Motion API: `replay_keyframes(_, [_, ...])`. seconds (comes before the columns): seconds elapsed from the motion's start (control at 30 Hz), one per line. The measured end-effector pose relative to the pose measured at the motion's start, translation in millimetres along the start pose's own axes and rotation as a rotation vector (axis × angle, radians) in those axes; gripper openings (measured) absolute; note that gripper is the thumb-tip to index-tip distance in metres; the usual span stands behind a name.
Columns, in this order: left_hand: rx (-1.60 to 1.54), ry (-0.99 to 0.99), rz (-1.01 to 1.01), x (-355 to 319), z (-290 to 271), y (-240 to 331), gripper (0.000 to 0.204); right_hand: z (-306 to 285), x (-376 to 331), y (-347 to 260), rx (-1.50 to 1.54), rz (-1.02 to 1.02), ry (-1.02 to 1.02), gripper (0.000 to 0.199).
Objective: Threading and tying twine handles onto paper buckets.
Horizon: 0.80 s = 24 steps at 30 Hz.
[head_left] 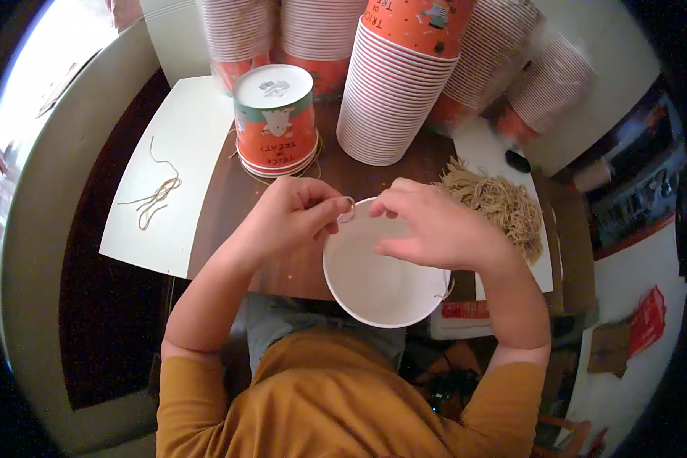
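Note:
A white-lined paper bucket [385,282] sits mouth up near the table's front edge, in front of my body. My left hand [301,210] is at its far left rim, thumb and forefinger pinched on a small loop of twine [350,204]. My right hand [439,225] hovers over the bucket's mouth with its thumb and fingers apart, holding nothing I can see. A knotted bit of twine [445,291] shows at the bucket's right rim. Whether the twine at the two sides is one piece cannot be seen.
Upside-down orange buckets [276,130] stand beyond my left hand, with twine around their base. A tall nested bucket stack [393,91] rises behind, with plastic-wrapped stacks [481,53] further back. Tan twine [504,202] is heaped right; loose cords [156,195] lie on a white board [149,237] left.

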<state>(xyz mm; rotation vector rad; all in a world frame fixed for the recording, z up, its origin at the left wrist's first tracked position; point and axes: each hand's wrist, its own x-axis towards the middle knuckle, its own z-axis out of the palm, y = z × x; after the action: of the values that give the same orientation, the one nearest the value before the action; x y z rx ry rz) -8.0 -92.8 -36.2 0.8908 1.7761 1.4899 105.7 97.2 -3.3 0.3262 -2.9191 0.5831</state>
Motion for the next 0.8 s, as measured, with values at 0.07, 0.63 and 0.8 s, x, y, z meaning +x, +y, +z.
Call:
replay_keyframes(0.07, [0.009, 0.000, -0.020, 2, -1, 5, 0.014, -22, 1, -17, 0.157, -0.095, -0.069, 0.016])
replay_keyframes(0.63, [0.007, -0.196, 0.085, 5, -5, 1, 0.017, -18, 39, 14, 0.214, -0.043, -0.240, 0.013])
replay_keyframes(0.8, [-0.063, -0.114, -0.036, 5, -3, 8, 0.019, -29, 42, 5, 0.328, -0.102, -0.191, 0.011])
